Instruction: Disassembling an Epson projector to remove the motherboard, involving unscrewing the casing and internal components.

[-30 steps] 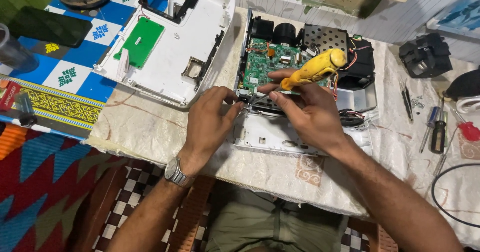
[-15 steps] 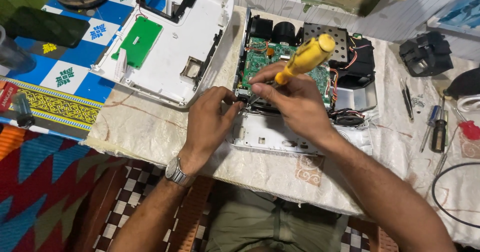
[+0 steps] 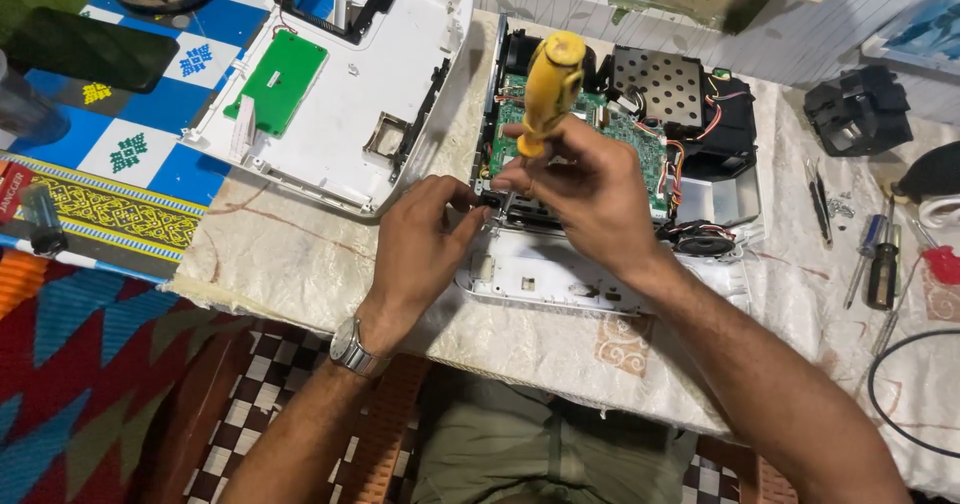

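My right hand [image 3: 590,189] grips a yellow-handled screwdriver [image 3: 548,86], held nearly upright with its tip down at the front left edge of an opened electronic device [image 3: 690,144]. The device shows a green circuit board [image 3: 640,139], coloured wires and a perforated metal plate [image 3: 668,82]. Just left of the screwdriver tip, my left hand [image 3: 420,249] has its fingertips pinched against the device's front left corner; what they pinch is hidden. A metal watch [image 3: 352,349] sits on that wrist.
The device's white top cover [image 3: 390,94] lies upside down at the left, with a small green board inside. Screwdrivers [image 3: 880,264] and small tools lie at the right, near a black part [image 3: 860,114] and a black cable [image 3: 890,374]. A dark phone [image 3: 90,49] rests far left.
The screwdriver has swung from lying slanted to the right up to nearly vertical, and my right hand has shifted left toward the device's front left corner. My left hand has stayed put.
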